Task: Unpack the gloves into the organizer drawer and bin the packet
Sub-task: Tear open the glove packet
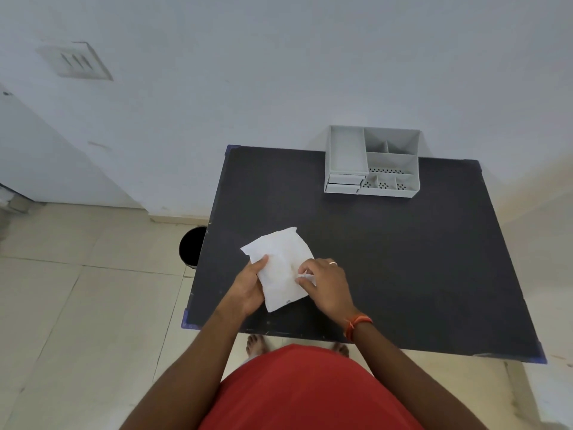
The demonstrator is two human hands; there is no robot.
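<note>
A white paper packet (279,262) is held over the near left part of the black table (403,259). My left hand (248,287) grips its left edge from below, thumb on top. My right hand (325,283) pinches the packet's right edge between fingers and thumb. No gloves show outside the packet. The grey organizer (372,161) stands at the table's far edge against the wall, with two small drawers (344,183) at its front left, both closed.
A black round bin (192,246) stands on the tiled floor just left of the table, partly hidden under its edge. The wall runs close behind the organizer. My bare feet show under the table's near edge.
</note>
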